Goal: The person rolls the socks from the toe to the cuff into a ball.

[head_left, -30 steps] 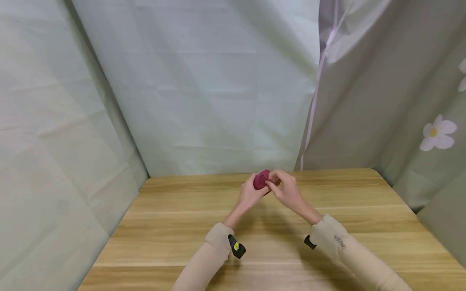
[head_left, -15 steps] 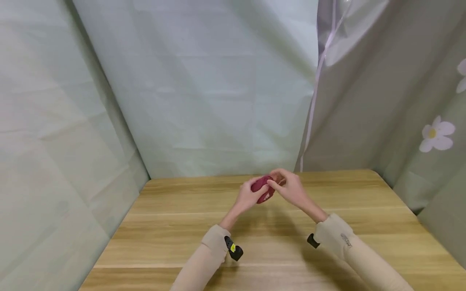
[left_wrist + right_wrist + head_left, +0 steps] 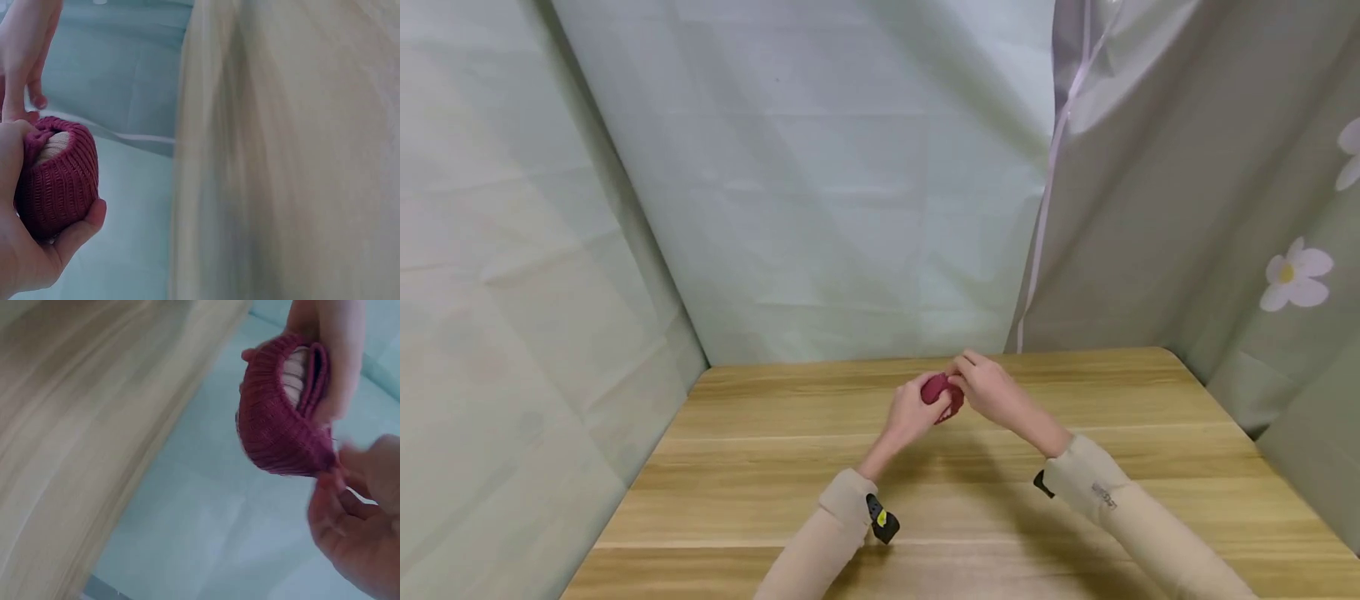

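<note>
Left hand (image 3: 912, 414) cups the rolled maroon sock bundle (image 3: 942, 395) above the desk (image 3: 760, 467); right hand (image 3: 992, 392) pinches its ribbed cuff. I'd say keep that ball squeezed firm and stretch the cuff evenly over, or it'll unroll.

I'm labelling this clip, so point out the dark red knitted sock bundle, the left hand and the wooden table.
Dark red knitted sock bundle (image 3: 59, 184), left wrist view, on its ribbed side.
Left hand (image 3: 910, 414), head view, on the back of the hand.
Light wooden table (image 3: 760, 467), head view, on bare top left of the arms.
</note>
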The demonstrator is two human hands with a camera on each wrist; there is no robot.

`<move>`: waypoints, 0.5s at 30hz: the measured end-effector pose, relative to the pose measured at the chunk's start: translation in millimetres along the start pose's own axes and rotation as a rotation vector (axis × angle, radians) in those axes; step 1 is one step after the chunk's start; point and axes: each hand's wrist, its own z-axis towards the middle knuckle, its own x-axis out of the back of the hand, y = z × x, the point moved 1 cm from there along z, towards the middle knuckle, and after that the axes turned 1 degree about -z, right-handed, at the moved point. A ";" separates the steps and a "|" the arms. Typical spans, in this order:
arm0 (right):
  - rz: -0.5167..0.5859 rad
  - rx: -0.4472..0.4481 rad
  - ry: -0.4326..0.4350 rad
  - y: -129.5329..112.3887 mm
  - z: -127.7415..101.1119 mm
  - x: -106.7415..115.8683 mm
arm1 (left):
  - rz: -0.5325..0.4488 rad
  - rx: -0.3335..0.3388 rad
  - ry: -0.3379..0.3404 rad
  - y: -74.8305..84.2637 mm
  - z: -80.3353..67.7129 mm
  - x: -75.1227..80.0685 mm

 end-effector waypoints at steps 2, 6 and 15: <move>0.040 -0.025 -0.036 -1.2 -0.3 1.5 | -0.014 0.005 -0.004 -1.3 -0.1 1.9; 0.036 -0.065 -0.082 -2.2 0.3 0.8 | -0.010 0.000 -0.021 -1.2 -0.2 4.5; 0.124 0.074 -0.127 1.3 -6.7 -3.1 | 0.051 0.045 0.031 -8.6 1.6 -2.3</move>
